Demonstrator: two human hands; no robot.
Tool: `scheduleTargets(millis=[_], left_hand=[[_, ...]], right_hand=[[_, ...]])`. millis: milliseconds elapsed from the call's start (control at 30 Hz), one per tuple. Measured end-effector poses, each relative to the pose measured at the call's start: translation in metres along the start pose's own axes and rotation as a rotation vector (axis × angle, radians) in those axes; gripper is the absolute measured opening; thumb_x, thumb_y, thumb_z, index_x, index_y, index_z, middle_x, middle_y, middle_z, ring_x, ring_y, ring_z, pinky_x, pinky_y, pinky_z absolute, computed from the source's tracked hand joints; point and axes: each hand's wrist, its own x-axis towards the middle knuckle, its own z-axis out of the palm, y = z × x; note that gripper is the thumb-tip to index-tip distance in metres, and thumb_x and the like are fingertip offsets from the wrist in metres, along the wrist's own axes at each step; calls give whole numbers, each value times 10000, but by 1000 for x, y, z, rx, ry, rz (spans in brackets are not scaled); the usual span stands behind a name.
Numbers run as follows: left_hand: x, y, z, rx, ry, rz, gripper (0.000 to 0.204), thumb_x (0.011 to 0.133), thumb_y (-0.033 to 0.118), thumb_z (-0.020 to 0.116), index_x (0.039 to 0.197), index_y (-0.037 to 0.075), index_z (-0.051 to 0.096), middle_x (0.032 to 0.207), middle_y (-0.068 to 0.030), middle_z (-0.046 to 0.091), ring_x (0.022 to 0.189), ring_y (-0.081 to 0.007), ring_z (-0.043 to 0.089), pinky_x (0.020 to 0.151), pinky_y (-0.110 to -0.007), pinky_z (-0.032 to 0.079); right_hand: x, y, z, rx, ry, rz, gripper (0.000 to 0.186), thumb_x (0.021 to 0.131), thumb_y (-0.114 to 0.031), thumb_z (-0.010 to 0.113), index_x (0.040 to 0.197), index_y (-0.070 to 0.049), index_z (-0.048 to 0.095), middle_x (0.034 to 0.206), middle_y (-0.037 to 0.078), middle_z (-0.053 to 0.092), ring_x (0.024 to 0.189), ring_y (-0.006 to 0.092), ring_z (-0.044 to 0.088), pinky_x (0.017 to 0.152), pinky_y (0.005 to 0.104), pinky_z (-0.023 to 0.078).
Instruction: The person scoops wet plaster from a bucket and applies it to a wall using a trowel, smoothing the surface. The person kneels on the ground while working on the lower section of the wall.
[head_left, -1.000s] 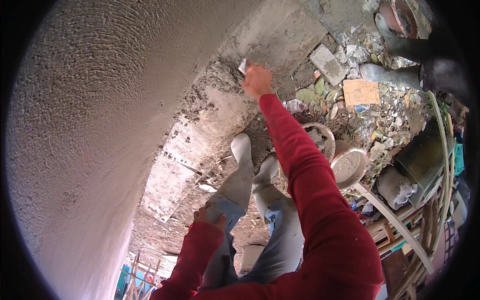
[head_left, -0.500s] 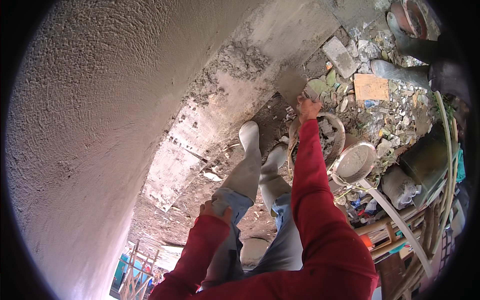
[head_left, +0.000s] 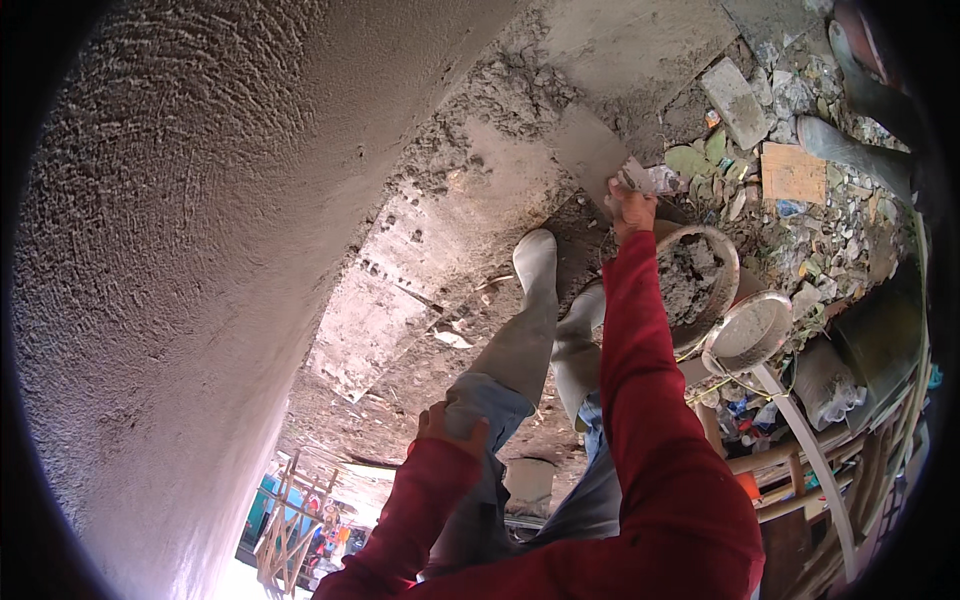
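My right hand (head_left: 631,203) is closed on the handle of a trowel with a broad flat metal blade (head_left: 587,148). The blade hangs over the edge of the mortar-spattered boards (head_left: 400,320) beside the rough plastered wall (head_left: 180,250). Just below my hand sits a large tub (head_left: 685,290) of wet mortar, with a smaller bucket (head_left: 745,335) of greyish contents next to it. My left hand (head_left: 450,432) rests on my left knee, fingers apart and holding nothing. Pale rubber boots (head_left: 537,260) cover my feet.
At upper right, another person's dark boots (head_left: 845,155) stand among rubble, a concrete block (head_left: 735,102) and a square brown piece (head_left: 793,172). Bent poles, a white strip (head_left: 810,460) and wooden pieces lie along the right. Bamboo scaffolding (head_left: 290,530) shows at lower left.
My right hand first swung from the boards near the wall down toward the tub, then lifted slightly back toward the boards with the trowel. The whole view has shifted; my left hand stays on my knee.
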Motion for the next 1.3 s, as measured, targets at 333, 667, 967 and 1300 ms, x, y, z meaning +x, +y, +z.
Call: scheduleTargets(millis=[333,667,967,1300], left_hand=[[-1,16,-12,54,-49,-62,257,863,292,563,1102,208,613,1222,-287,411,1110,-458,453,877,-483,458],[-5,69,-43,-136,-35,-343,601,814,425,606,1239,23,470,1221,-269,471,1139,-405,483,955,-438,423],[-25,42,32,-54,73,-243,701,714,451,680,1205,-1,468,1167,-255,516,1076,-419,538,891,-474,472],[-74,48,44,-13,135,-169,704,737,406,668,1259,5,417,1230,-261,470,1110,-426,519,931,-464,453]], right_hand=[[45,31,141,189,-113,-15,333,674,84,749,960,-35,626,866,50,657,771,199,641,670,354,513],[41,15,108,221,-276,68,396,716,62,738,1043,-34,535,937,70,640,807,208,636,641,372,505],[-141,-61,0,341,-240,-43,371,745,89,673,1082,-48,597,931,31,641,835,201,631,661,355,523],[-339,-138,-209,94,334,-284,275,746,89,638,1004,-6,640,895,62,658,749,178,637,665,296,530]])
